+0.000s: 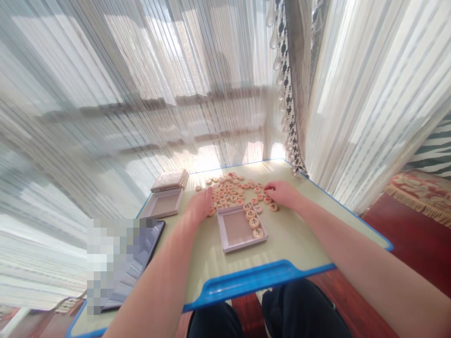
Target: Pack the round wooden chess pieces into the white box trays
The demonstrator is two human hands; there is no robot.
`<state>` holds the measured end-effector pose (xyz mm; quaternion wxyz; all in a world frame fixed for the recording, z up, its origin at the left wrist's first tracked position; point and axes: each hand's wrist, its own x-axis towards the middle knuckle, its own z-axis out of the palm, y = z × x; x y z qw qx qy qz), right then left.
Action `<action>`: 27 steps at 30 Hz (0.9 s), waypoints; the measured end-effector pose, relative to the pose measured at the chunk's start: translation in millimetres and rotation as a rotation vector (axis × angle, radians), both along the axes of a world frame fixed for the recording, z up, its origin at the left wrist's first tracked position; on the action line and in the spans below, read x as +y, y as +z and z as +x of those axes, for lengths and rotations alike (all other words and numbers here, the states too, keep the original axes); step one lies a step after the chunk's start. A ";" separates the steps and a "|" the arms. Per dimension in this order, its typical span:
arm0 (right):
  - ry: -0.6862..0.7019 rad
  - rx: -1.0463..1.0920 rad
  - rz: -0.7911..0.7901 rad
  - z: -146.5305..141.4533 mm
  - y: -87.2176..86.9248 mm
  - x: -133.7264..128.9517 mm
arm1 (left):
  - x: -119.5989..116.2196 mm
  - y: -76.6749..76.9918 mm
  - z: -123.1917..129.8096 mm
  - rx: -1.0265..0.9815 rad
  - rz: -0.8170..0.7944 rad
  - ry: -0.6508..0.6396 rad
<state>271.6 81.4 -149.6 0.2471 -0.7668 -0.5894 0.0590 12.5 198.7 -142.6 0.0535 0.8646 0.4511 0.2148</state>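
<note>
Many round wooden chess pieces (227, 192) with red or dark characters lie spread over the light green table (299, 234). Just in front of them is an open shallow box (234, 227), with several pieces (254, 223) in a line along its right side. My left hand (201, 204) is at the left edge of the spread, its fingers together beside the pieces; whether it grips one is hidden. At the right edge, my right hand (280, 193) has its fingers curled over pieces, and I cannot make out what is between the fingertips.
A second open box (164, 203) stands at the left, with a stack of flat boxes (170, 180) behind it. A dark-edged tablet (141, 267) lies at the front left. The table has a raised blue front rim (250, 280). Sheer curtains (211, 94) hang behind.
</note>
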 end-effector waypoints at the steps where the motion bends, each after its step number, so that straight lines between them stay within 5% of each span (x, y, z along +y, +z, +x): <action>1: 0.021 0.017 -0.003 -2.0 1.1 -0.7 | 0.2 0.8 0.2 -0.004 -0.020 0.030; 5: 0.044 0.034 0.035 -4.4 1.4 -0.6 | 1.4 4.8 0.8 -0.042 -0.024 0.099; 11: 0.170 -0.041 0.142 -8.3 -7.2 3.7 | 1.1 2.1 -1.3 0.030 0.011 -0.031; 20: 0.183 0.015 0.196 -9.1 -13.4 9.0 | -3.0 6.6 1.2 0.135 0.056 -0.026; 27: 0.237 0.033 0.276 -8.6 -25.2 11.0 | -1.3 9.4 -3.8 0.110 -0.070 0.241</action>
